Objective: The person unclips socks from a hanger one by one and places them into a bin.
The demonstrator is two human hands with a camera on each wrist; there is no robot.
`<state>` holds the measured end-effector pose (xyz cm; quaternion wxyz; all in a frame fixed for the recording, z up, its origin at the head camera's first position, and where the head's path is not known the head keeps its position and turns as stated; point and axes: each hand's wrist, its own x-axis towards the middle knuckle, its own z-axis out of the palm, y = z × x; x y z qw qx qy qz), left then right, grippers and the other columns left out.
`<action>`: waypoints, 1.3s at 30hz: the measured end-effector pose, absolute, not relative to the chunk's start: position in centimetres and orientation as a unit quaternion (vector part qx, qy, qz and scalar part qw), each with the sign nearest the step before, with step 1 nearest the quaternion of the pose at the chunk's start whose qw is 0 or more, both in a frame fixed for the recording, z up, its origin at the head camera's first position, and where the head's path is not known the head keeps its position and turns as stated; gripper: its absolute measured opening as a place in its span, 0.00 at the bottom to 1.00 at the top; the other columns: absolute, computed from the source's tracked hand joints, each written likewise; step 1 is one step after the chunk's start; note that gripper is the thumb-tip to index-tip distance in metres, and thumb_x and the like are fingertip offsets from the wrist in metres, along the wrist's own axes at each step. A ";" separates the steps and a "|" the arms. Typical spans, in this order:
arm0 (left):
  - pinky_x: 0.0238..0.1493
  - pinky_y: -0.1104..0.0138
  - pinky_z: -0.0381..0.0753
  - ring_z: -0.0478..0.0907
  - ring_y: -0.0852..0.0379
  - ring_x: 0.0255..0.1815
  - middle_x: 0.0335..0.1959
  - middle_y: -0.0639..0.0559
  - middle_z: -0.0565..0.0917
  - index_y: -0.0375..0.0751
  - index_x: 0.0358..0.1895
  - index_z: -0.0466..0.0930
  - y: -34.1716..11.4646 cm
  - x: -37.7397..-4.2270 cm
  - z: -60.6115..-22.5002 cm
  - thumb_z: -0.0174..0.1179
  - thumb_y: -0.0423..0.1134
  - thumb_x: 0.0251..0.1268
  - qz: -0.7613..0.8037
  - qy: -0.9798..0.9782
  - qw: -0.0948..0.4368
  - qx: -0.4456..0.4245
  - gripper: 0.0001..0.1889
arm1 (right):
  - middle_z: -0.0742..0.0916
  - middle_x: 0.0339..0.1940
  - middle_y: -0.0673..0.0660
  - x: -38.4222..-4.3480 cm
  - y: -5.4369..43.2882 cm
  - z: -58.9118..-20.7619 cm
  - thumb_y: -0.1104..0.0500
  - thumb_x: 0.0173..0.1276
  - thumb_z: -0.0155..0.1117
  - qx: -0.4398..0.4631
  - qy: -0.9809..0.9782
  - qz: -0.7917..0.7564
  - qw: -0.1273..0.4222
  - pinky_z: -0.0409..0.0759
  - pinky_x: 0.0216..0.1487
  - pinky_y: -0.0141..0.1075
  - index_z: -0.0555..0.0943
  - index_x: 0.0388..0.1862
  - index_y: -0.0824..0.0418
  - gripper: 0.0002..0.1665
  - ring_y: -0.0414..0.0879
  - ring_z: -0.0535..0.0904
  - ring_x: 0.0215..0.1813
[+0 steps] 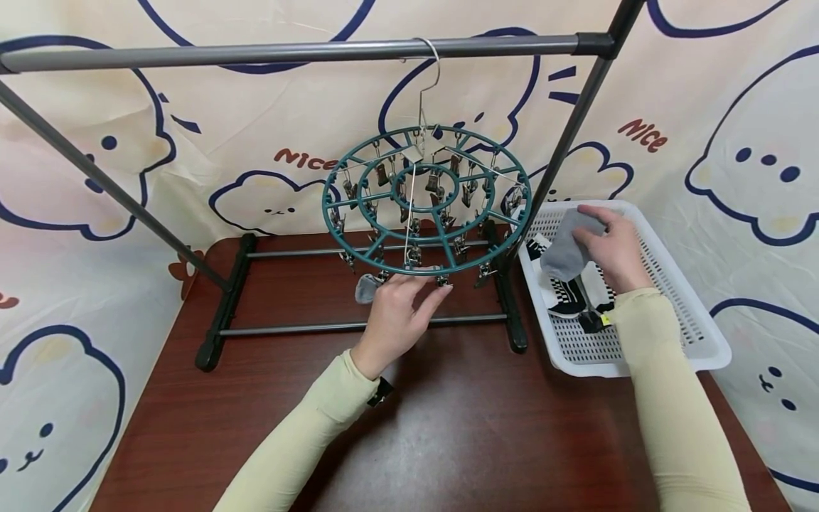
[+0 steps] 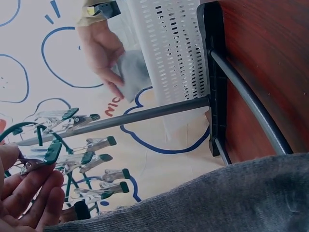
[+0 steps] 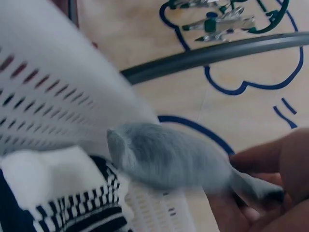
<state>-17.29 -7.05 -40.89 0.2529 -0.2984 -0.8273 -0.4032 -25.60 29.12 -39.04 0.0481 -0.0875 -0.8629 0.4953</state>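
My right hand (image 1: pixel 616 250) pinches a grey sock (image 1: pixel 566 245) over the basket. In the right wrist view the sock (image 3: pixel 166 154) dangles, slightly blurred, with its end between the fingers. My left hand (image 1: pixel 395 313) is at the front rim of a round green hanging dryer (image 1: pixel 419 269), where its thumb and fingers grip a metal clip (image 2: pixel 41 155) with green tips. Another grey sock (image 1: pixel 367 289) hangs just left of that hand and fills the lower part of the left wrist view. How it is fastened is hidden.
A white perforated basket (image 1: pixel 700 341) stands at the right, holding black-and-white patterned socks (image 1: pixel 568 297). The dryer's hook (image 1: pixel 437 67) hangs on a grey rail (image 1: pixel 288 53). The stand's black feet (image 1: pixel 220 313) rest on the brown table (image 1: pixel 473 427). Several metal clips (image 1: pixel 470 190) dangle from the rings.
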 end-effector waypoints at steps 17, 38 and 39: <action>0.50 0.53 0.85 0.87 0.48 0.48 0.45 0.44 0.92 0.36 0.51 0.88 -7.1 -17.3 -40.8 0.68 0.39 0.70 -0.409 -0.825 0.249 -0.299 0.13 | 0.45 0.87 0.65 -29.5 30.4 -41.6 0.67 0.76 0.62 -0.098 -0.830 0.546 -0.057 0.84 0.60 0.46 0.39 0.88 0.47 0.56 0.44 0.85 0.48; 0.50 0.55 0.86 0.87 0.49 0.49 0.46 0.45 0.92 0.36 0.51 0.89 -6.9 -17.3 -40.6 0.69 0.40 0.69 -0.412 -0.823 0.249 -0.303 0.13 | 0.68 0.72 0.82 -29.6 34.5 -45.0 0.66 0.63 0.73 -0.121 -0.910 0.382 -0.104 0.87 0.45 0.46 0.46 0.84 0.71 0.60 0.65 0.83 0.50; 0.51 0.55 0.86 0.87 0.49 0.49 0.46 0.45 0.92 0.36 0.51 0.89 -6.9 -17.3 -40.6 0.69 0.40 0.69 -0.411 -0.823 0.250 -0.303 0.13 | 0.69 0.71 0.81 -29.6 34.5 -45.1 0.64 0.63 0.74 -0.125 -0.911 0.378 -0.108 0.86 0.45 0.46 0.48 0.83 0.72 0.59 0.66 0.81 0.52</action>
